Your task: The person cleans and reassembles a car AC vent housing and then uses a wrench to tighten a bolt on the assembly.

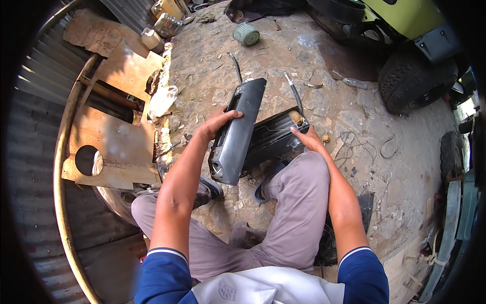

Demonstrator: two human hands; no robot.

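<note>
My left hand (223, 123) grips a long black panel (242, 131) by its left edge, thumb on the top face and the other fingers hidden behind it. The panel is tilted, its far end up and to the right. My right hand (310, 138) is closed on the right end of a long, open black housing (268, 143), with the thumb over its rim. Its left part is hidden behind the panel. A dark hose with a metal end (293, 91) rises by the housing's right end. Another thin dark hose (236, 67) sticks up beyond the panel.
Beyond the housing, a round green filter-like piece (246, 34) sits on the rough stone floor. A vehicle tyre (417, 83) stands far right. Thin wire (362, 147) lies right of my knee. Cut rusty sheet metal (119, 137) leans along the left, with plastic jugs (151, 38) behind.
</note>
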